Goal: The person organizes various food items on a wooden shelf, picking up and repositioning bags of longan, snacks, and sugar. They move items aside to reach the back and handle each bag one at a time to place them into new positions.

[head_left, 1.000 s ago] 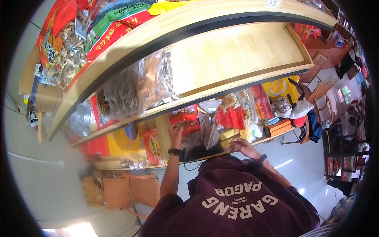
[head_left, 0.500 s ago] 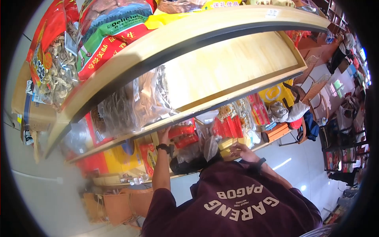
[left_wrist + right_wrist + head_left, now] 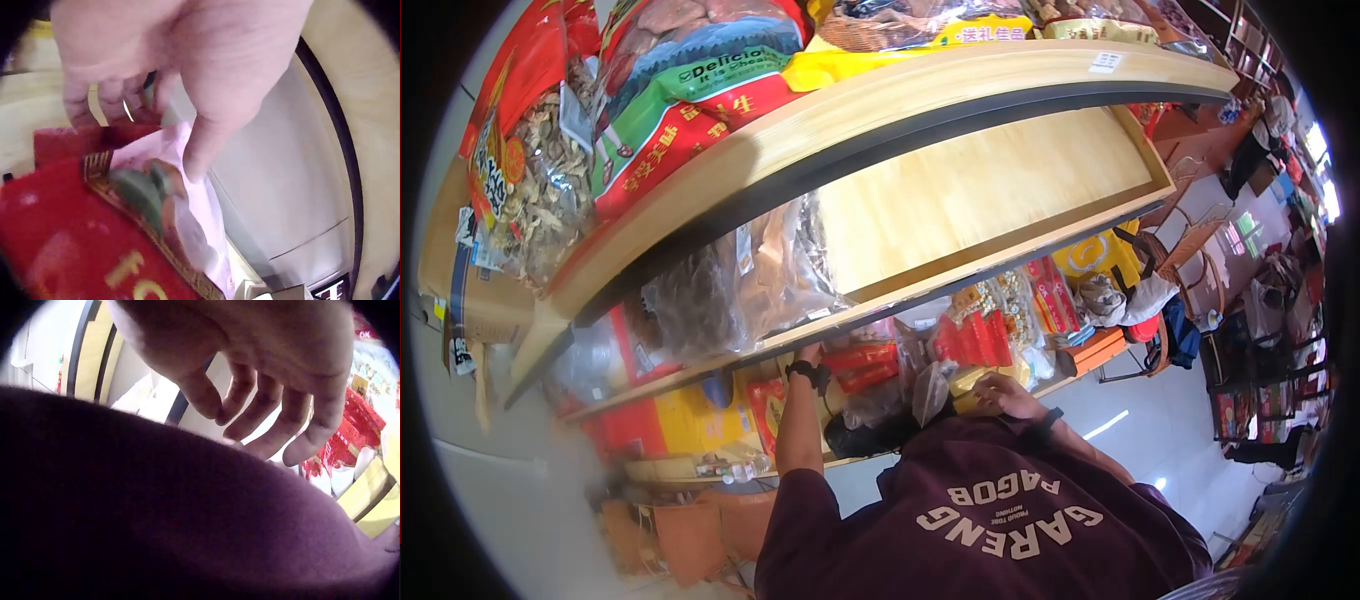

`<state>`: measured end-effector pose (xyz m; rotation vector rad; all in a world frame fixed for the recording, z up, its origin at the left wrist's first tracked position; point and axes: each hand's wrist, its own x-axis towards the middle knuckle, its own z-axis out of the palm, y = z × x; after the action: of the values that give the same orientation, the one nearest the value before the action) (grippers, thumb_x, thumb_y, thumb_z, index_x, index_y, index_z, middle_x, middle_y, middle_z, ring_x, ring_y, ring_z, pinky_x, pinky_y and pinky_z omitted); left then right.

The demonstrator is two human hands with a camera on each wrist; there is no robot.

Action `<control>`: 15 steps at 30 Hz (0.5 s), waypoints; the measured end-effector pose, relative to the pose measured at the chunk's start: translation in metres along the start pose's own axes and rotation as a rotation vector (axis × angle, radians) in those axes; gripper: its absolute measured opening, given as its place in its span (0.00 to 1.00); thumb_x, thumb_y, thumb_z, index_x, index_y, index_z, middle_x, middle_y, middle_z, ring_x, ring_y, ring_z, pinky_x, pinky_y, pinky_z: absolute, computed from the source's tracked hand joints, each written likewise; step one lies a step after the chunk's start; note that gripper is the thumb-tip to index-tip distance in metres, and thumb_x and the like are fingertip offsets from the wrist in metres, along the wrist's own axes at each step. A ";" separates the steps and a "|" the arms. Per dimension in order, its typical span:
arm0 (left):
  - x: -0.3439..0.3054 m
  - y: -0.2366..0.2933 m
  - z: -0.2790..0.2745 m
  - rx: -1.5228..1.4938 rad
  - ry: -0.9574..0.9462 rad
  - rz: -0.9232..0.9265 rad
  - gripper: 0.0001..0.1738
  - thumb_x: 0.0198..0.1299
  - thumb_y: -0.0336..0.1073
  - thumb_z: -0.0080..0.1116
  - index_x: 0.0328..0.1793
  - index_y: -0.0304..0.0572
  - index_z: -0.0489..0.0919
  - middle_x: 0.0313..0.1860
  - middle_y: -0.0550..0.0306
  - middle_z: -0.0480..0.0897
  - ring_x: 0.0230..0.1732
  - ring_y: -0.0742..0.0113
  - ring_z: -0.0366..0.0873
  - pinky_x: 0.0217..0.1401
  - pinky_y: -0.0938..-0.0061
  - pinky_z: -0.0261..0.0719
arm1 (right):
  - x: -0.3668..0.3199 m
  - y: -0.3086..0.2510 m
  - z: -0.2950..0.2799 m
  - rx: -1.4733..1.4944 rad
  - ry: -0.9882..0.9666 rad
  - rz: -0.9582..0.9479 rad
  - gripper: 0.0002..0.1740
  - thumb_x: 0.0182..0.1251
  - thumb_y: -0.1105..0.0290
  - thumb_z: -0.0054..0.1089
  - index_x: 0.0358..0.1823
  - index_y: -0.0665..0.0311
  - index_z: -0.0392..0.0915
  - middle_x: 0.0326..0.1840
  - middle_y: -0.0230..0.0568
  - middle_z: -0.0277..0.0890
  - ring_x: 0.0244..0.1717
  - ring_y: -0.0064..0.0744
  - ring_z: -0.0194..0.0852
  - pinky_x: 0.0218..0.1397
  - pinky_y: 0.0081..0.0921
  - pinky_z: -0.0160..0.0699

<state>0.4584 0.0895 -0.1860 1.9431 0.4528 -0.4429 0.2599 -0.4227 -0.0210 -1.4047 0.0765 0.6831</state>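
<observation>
Pinching the top of the red bag [image 3: 75,219] between thumb and fingers, your left hand [image 3: 181,59] is just by the shelf [image 3: 1000,190], at its front edge; the bag stretches away from your fingertips, below the shelf. Your right hand [image 3: 269,356], loosely curled and holding nothing, is farther out from the shelf.

The red packet [image 3: 69,231] carries yellow lettering; a gold-patterned band borders its pale pink panel, printed with a green-and-brown picture. The left fingers [image 3: 112,101] hold its upper edge, below the front edge of the wooden shelf [image 3: 1000,190].
</observation>
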 end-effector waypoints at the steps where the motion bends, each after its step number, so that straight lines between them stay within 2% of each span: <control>1: -0.006 0.004 -0.003 -0.051 -0.099 -0.097 0.23 0.70 0.51 0.61 0.61 0.43 0.82 0.50 0.58 0.85 0.49 0.69 0.82 0.49 0.71 0.81 | 0.006 0.006 -0.004 -0.010 -0.042 -0.052 0.18 0.81 0.64 0.57 0.61 0.70 0.75 0.54 0.40 0.80 0.49 0.30 0.80 0.54 0.29 0.82; 2: -0.017 0.005 0.000 -0.061 -0.098 -0.079 0.19 0.68 0.47 0.65 0.59 0.44 0.84 0.39 0.63 0.85 0.36 0.75 0.81 0.35 0.75 0.78 | 0.011 0.013 -0.007 -0.020 -0.085 -0.105 0.18 0.81 0.64 0.57 0.61 0.70 0.75 0.54 0.40 0.80 0.49 0.30 0.81 0.53 0.29 0.82; 5: -0.084 0.031 0.013 -0.247 0.063 0.206 0.17 0.66 0.42 0.68 0.58 0.44 0.85 0.37 0.65 0.85 0.32 0.75 0.81 0.33 0.75 0.78 | 0.020 0.012 0.002 -0.013 -0.051 -0.001 0.18 0.79 0.63 0.59 0.60 0.69 0.76 0.52 0.38 0.81 0.46 0.29 0.82 0.51 0.26 0.82; 6: -0.103 0.037 0.002 -0.221 -0.024 0.093 0.19 0.66 0.38 0.68 0.61 0.43 0.83 0.40 0.64 0.85 0.35 0.76 0.82 0.33 0.78 0.79 | 0.027 0.011 0.004 -0.070 -0.060 0.005 0.18 0.79 0.62 0.60 0.59 0.69 0.77 0.51 0.38 0.81 0.45 0.28 0.82 0.51 0.26 0.82; 9: -0.142 0.013 -0.003 -0.389 0.124 0.127 0.20 0.67 0.37 0.68 0.62 0.40 0.82 0.43 0.61 0.86 0.36 0.76 0.83 0.33 0.79 0.80 | 0.043 0.013 0.014 -0.215 -0.091 0.003 0.18 0.77 0.61 0.62 0.57 0.68 0.78 0.48 0.37 0.82 0.44 0.26 0.83 0.49 0.25 0.83; 10: -0.154 0.002 -0.010 -0.392 0.178 0.147 0.18 0.68 0.36 0.66 0.60 0.36 0.81 0.41 0.57 0.87 0.33 0.71 0.84 0.31 0.77 0.81 | 0.049 0.012 0.017 -0.251 -0.106 -0.019 0.17 0.77 0.61 0.62 0.56 0.67 0.79 0.47 0.36 0.83 0.43 0.26 0.83 0.49 0.25 0.83; 13: -0.204 -0.010 -0.018 -0.639 0.278 0.241 0.16 0.69 0.36 0.64 0.58 0.35 0.79 0.39 0.54 0.87 0.29 0.67 0.85 0.28 0.75 0.82 | 0.059 0.009 0.030 -0.291 -0.163 -0.083 0.16 0.76 0.62 0.62 0.54 0.67 0.80 0.45 0.37 0.84 0.42 0.25 0.84 0.47 0.25 0.83; 14: -0.218 -0.011 -0.023 -0.588 0.342 0.192 0.20 0.71 0.37 0.62 0.64 0.37 0.75 0.46 0.53 0.87 0.32 0.63 0.87 0.32 0.72 0.87 | 0.063 0.002 0.035 -0.294 -0.196 -0.133 0.16 0.76 0.62 0.62 0.54 0.67 0.80 0.45 0.37 0.84 0.41 0.25 0.84 0.46 0.25 0.83; 15: -0.221 -0.020 -0.026 -0.577 0.395 0.198 0.18 0.71 0.37 0.63 0.62 0.37 0.75 0.44 0.53 0.86 0.32 0.63 0.87 0.32 0.72 0.86 | 0.071 -0.006 0.041 -0.295 -0.232 -0.183 0.16 0.76 0.62 0.62 0.54 0.67 0.80 0.44 0.38 0.84 0.41 0.24 0.84 0.46 0.25 0.83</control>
<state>0.2612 0.0954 -0.0817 1.4825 0.5594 0.1958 0.3064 -0.3571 -0.0390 -1.5802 -0.3441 0.7195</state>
